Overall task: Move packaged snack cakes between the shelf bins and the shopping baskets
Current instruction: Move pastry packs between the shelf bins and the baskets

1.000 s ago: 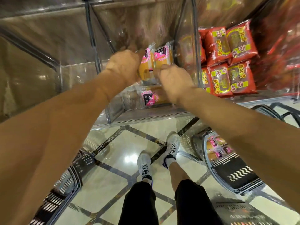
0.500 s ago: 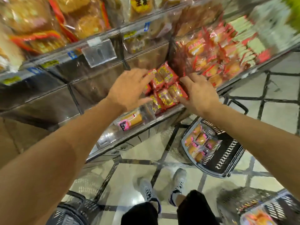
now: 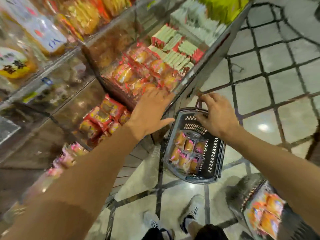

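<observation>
Left hand: our left hand (image 3: 150, 113) is spread flat, fingers straight, holding nothing, at the bin's front lip.
Right hand: our right hand (image 3: 218, 115) has loosely curled fingers and is empty; we cannot tell whether it touches the basket handle.
Target cakes: the orange-and-red snack cakes (image 3: 138, 75) lie in the shelf bin, at 11 o'clock from the left hand, which is nearer.
Long axis: blur hides it; they seem to run 8 to 2 o'clock.
Basket: the black basket (image 3: 214, 153), at 6 o'clock from the right hand, holds pink-labelled cakes (image 3: 187, 153).
</observation>
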